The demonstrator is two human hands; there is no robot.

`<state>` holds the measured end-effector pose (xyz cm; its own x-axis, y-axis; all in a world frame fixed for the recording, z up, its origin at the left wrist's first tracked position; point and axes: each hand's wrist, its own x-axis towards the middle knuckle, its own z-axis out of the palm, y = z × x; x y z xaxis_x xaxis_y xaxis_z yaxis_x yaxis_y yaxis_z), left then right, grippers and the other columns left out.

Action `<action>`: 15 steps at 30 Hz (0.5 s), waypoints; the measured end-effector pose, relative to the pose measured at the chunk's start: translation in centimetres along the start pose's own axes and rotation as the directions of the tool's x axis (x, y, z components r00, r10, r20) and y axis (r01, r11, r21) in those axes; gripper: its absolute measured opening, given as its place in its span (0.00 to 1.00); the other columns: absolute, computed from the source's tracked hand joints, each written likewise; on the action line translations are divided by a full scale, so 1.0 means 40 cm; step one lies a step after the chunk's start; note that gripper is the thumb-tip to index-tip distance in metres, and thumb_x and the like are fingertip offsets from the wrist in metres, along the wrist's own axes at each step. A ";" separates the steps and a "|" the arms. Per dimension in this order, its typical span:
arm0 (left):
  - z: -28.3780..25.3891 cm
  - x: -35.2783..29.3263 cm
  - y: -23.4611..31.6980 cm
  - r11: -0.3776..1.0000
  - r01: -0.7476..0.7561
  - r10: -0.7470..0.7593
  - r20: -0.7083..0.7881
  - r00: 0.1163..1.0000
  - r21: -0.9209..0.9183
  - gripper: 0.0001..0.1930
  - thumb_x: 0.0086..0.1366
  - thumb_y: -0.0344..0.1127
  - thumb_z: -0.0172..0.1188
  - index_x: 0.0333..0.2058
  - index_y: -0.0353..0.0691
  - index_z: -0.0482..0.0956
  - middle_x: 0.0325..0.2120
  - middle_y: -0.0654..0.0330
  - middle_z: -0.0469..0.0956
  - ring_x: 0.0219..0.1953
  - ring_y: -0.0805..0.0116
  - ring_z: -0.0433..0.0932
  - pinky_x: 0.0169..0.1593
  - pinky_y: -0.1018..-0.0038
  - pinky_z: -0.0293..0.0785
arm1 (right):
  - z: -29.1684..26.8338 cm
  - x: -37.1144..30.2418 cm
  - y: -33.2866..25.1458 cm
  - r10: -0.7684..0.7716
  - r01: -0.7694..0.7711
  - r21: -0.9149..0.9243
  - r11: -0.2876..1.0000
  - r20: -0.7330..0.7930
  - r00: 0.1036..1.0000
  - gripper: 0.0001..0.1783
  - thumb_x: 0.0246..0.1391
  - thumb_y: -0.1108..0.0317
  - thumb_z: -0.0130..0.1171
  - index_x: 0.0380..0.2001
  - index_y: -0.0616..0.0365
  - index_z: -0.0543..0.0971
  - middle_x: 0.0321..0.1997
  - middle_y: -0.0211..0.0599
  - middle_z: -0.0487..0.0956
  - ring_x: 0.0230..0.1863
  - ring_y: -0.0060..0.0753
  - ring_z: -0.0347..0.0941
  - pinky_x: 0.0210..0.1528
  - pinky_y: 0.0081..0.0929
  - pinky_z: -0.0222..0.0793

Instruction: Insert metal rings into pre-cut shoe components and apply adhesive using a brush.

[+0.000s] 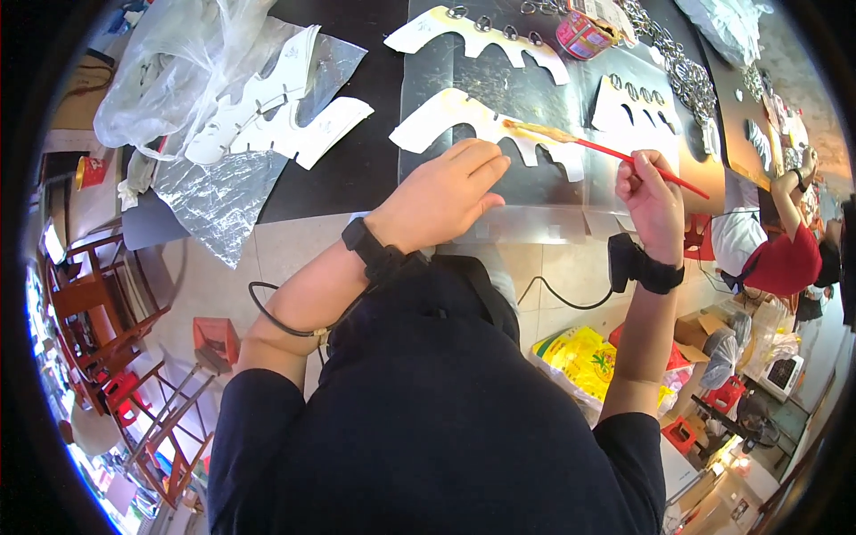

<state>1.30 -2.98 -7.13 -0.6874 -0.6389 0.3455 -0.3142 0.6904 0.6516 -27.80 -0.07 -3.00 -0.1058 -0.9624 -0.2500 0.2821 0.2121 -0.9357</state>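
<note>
A white, arched piece with notches along its lower edge (437, 118) lies on a clear sheet in front of me. My left hand (450, 192) is at its near edge, fingers stretched out, holding nothing; whether the fingertips press on the piece I cannot tell. My right hand (655, 205) is closed round the red handle of a brush (611, 151). The brush's bristles, coated in something yellowish-brown, reach the upper edge of the piece, where a yellowish smear shows. Beyond it lies a similar white piece (477, 34) with several metal rings along its top.
A tub (584, 36) of brownish stuff stands at the back. Right of it are another ringed white piece (629, 102) and a heap of metal rings (673, 58). Stacked white pieces (267, 116) and a plastic bag (169, 80) lie at left. Another person (785, 254) works at far right.
</note>
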 end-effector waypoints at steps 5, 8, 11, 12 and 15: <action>0.003 -0.002 -0.008 0.999 -0.050 0.050 -0.021 0.999 0.014 0.18 0.50 0.28 0.61 0.41 0.30 0.71 0.45 0.51 0.69 0.51 0.53 0.68 0.53 0.64 0.66 | 0.000 -0.010 -0.018 -0.030 0.027 0.048 0.998 0.071 0.997 0.07 0.60 0.69 0.49 0.34 0.61 0.71 0.28 0.36 0.74 0.26 0.23 0.67 0.30 0.18 0.64; 0.003 -0.005 -0.008 0.997 -0.066 0.066 0.000 0.998 0.043 0.18 0.50 0.28 0.62 0.41 0.30 0.72 0.45 0.50 0.69 0.52 0.53 0.67 0.54 0.65 0.66 | 0.024 0.001 -0.006 -0.026 0.019 0.080 0.997 0.085 0.996 0.07 0.59 0.68 0.50 0.34 0.61 0.71 0.28 0.35 0.74 0.26 0.23 0.67 0.30 0.18 0.64; 0.005 -0.009 -0.012 0.998 -0.057 0.056 0.007 0.998 0.040 0.18 0.50 0.30 0.62 0.41 0.32 0.73 0.45 0.52 0.69 0.53 0.56 0.67 0.57 0.63 0.62 | 0.044 0.008 0.005 0.000 -0.005 0.056 0.998 0.082 0.997 0.07 0.59 0.68 0.50 0.33 0.61 0.71 0.27 0.35 0.74 0.26 0.23 0.67 0.30 0.18 0.63; 0.003 -0.009 -0.010 0.998 -0.057 0.057 0.007 0.998 0.040 0.18 0.50 0.30 0.62 0.41 0.32 0.73 0.45 0.52 0.69 0.53 0.56 0.67 0.57 0.63 0.62 | 0.045 0.010 0.007 0.022 -0.025 0.027 0.999 0.086 0.996 0.07 0.59 0.68 0.50 0.33 0.61 0.71 0.27 0.35 0.74 0.26 0.23 0.67 0.30 0.18 0.63; -0.003 -0.010 -0.003 0.981 -0.053 0.049 0.027 0.998 0.187 0.20 0.49 0.32 0.64 0.42 0.36 0.74 0.46 0.56 0.70 0.54 0.61 0.67 0.61 0.58 0.55 | 0.035 0.007 0.006 0.039 -0.040 0.013 0.999 0.052 0.998 0.07 0.59 0.68 0.51 0.33 0.60 0.71 0.27 0.35 0.74 0.26 0.22 0.67 0.30 0.18 0.63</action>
<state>1.70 -2.85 -7.28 -0.7190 -0.5952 0.3588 -0.3945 0.7746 0.4944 -26.41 -0.52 -2.94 -0.0447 -0.9610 -0.2728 0.2980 0.2479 -0.9218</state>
